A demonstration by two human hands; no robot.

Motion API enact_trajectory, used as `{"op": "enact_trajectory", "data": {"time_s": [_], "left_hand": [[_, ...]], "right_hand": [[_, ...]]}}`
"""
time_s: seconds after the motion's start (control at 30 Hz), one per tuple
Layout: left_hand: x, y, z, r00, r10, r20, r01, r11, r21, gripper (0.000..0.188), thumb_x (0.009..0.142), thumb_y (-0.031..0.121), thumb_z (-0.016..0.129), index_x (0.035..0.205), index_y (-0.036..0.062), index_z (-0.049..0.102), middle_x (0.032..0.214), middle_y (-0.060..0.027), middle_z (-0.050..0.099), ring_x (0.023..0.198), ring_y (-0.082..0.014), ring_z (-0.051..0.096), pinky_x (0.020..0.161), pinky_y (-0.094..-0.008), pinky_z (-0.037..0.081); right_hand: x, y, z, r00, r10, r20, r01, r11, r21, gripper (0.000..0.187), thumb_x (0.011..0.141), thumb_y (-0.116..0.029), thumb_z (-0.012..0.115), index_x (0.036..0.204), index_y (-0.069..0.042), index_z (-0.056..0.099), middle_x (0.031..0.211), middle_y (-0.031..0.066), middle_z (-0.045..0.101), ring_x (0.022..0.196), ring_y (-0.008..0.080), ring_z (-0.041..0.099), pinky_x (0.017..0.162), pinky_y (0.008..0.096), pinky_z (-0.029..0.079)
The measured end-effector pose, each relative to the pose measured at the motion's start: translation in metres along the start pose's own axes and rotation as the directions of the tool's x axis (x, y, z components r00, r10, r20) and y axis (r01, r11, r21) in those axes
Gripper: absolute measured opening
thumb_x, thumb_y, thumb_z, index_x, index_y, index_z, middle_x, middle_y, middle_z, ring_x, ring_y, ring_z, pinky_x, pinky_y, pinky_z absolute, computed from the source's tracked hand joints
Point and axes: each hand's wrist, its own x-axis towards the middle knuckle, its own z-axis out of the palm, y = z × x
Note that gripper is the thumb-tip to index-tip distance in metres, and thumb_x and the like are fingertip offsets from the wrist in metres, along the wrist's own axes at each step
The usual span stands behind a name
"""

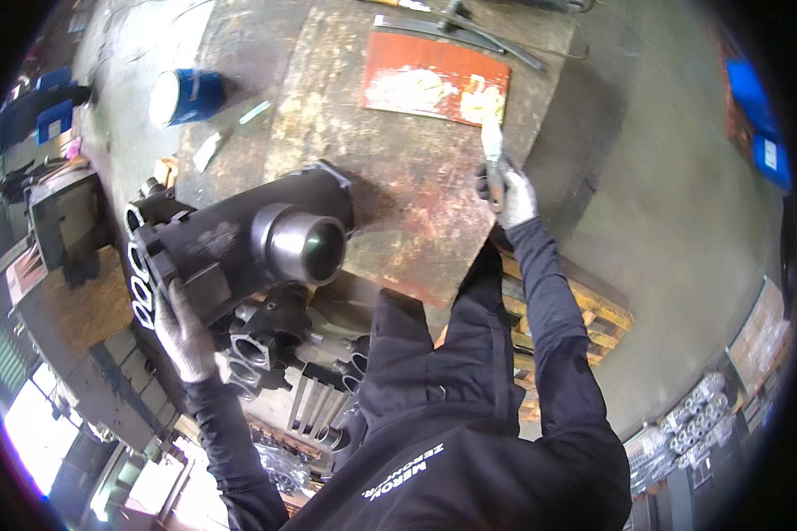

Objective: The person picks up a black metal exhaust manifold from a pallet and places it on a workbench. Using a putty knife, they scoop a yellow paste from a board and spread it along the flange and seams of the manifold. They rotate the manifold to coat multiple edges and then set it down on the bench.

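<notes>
head view: your right hand [515, 195] grips a brush [493, 146], red sheet [398, 60] beyond; your left hand [184, 334], grip unclear, touches a black casting [226, 234].

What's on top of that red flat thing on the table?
The red sheet has shiny yellowish-white smears on it. The brush in the right hand reaches over its near right corner. Whatever is right under the bristles is covered, so I can't see it.

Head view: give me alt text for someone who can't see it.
The right gloved hand holds a brush at a yellow-smeared red sheet on a worn table; the left gloved hand touches a large black pipe fitting.
</notes>
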Motion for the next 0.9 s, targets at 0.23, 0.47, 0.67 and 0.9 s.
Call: {"op": "enact_trajectory", "data": {"time_s": [0.23,0.47,0.67,0.9], "left_hand": [[-0.009,0.001,-0.002,0.992,0.115,0.049,-0.118,0.991,0.069,0.045,0.11,0.025,0.045,0.137,-0.0079,0.058,0.132,-0.0219,0.066,0.121,-0.0289,0.063,0.109,-0.0389,0.044],[-0.017,0.029,0.02,0.942,0.325,-0.085,-0.309,0.938,0.158,0.034,0.106,0.021,0.056,0.115,-0.0106,0.065,0.076,-0.0224,0.068,0.063,-0.0342,0.066,0.059,-0.0413,0.051],[-0.026,0.034,0.019,0.993,0.113,0.023,-0.115,0.963,0.243,0.052,0.107,0.031,0.054,0.128,-0.0158,0.059,0.102,-0.0317,0.071,0.096,-0.0368,0.072,0.085,-0.0409,0.054],[-0.022,0.016,0.024,0.954,0.297,-0.046,-0.28,0.935,0.218,0.047,0.108,0.027,0.054,0.126,-0.0163,0.059,0.076,-0.0213,0.065,0.071,-0.0231,0.063,0.069,-0.0361,0.05]], "right_hand": [[-0.103,-0.042,0.128,0.974,-0.096,0.207,0.127,0.981,-0.144,0.036,0.11,-0.034,0.047,0.117,-0.002,0.062,0.094,0.0079,0.068,0.075,0.0146,0.066,0.066,0.028,0.054],[-0.204,0.012,0.261,0.939,-0.072,0.337,0.233,0.852,-0.469,0.032,0.105,-0.017,0.062,0.131,0.003,0.064,0.097,0.0064,0.071,0.084,0.0076,0.065,0.073,0.0252,0.055],[-0.201,0.049,0.296,0.842,-0.349,0.412,0.539,0.512,-0.669,0.036,0.099,-0.015,0.065,0.131,0.002,0.065,0.111,0.0268,0.07,0.099,0.0415,0.07,0.088,0.0421,0.056],[-0.215,0.042,0.304,0.89,-0.148,0.431,0.45,0.444,-0.775,0.037,0.098,-0.016,0.064,0.135,-0.007,0.065,0.109,0.0255,0.067,0.099,0.0449,0.068,0.085,0.0461,0.056]]}}
